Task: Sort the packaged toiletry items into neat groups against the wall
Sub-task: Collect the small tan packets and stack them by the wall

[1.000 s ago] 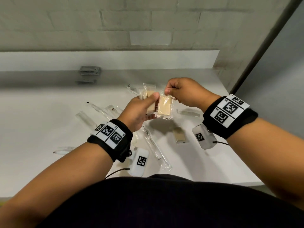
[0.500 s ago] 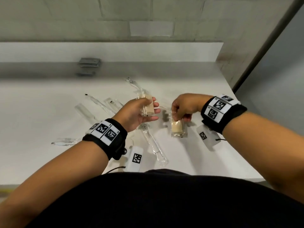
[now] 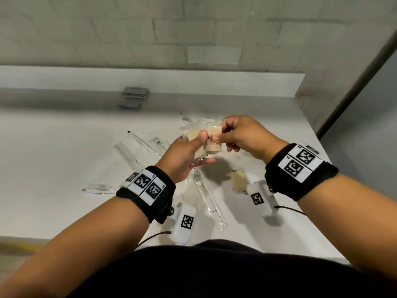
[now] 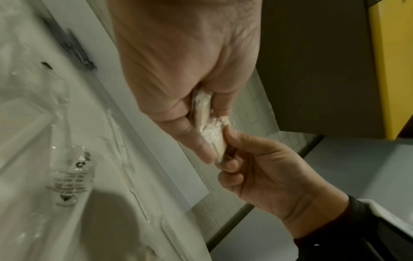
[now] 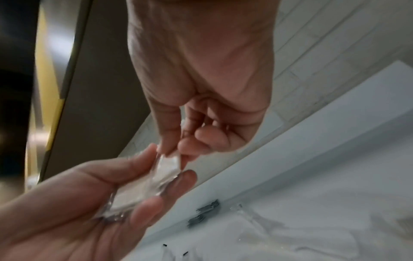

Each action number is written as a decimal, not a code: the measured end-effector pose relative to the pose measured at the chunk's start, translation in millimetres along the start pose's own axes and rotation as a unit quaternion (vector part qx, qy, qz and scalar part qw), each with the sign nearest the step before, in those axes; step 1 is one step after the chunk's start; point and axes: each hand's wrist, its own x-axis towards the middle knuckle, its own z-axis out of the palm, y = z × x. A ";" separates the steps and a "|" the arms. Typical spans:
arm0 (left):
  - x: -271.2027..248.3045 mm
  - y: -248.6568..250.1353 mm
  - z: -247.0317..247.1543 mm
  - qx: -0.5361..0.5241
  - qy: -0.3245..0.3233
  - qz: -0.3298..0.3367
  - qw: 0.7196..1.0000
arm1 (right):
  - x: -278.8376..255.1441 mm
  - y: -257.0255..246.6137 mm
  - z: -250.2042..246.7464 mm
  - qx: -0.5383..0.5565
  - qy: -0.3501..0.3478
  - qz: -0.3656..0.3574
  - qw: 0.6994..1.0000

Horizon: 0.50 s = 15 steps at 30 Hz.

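Currently the collecting step is in hand: left hand (image 3: pixel 182 157) grips a soap stack (image 3: pixel 198 137) above the tabletop (image 3: pixel 53 147) centre, while right hand (image 3: pixel 242 134) pinches another soap onto it. Next, judged: fetch the loose soap (image 3: pixel 238 178) near the front edge, then set the stack against the wall.

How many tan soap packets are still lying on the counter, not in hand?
1. A single tan soap packet lies on the white counter, below the right hand. The hands hold the rest; another may be hidden under them.
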 end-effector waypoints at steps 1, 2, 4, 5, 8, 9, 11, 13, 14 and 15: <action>0.5 1.0 0.2 -0.002 0.005 -0.003 1.000 | 1.2 1.4 1.4 0.002 0.051 -0.031 0.998; 0.7 2.3 -0.3 -0.009 0.012 -0.011 1.000 | 1.3 3.5 2.1 -0.005 0.106 -0.076 0.991; 0.7 5.2 -1.2 -0.040 0.008 -0.030 0.999 | -3.1 7.1 3.5 -0.056 0.153 -0.170 0.972; -0.5 6.2 -0.1 -0.054 0.001 -0.031 0.998 | -8.0 10.2 4.3 -0.105 0.138 -0.205 0.963; -1.9 6.8 3.0 -0.050 0.016 -0.004 0.999 | -19.1 16.4 6.0 -0.180 0.097 -0.234 0.950; -1.8 6.1 3.4 -0.048 0.025 0.004 0.999 | -19.2 15.5 4.0 -0.144 0.122 -0.210 0.959; -2.5 5.3 3.6 -0.053 0.030 0.013 0.998 | -18.9 8.6 -0.4 -0.021 0.155 -0.115 0.981; -3.3 5.7 4.8 -0.059 0.018 0.016 0.998 | -19.4 2.4 -2.0 0.050 0.102 -0.033 0.993; -3.7 5.7 5.6 -0.055 0.011 0.017 0.998 | -20.3 1.0 -0.5 0.051 0.069 -0.013 0.996; -4.6 6.4 6.8 -0.053 0.002 0.019 0.998 | -21.2 1.1 1.1 0.045 0.051 -0.004 0.998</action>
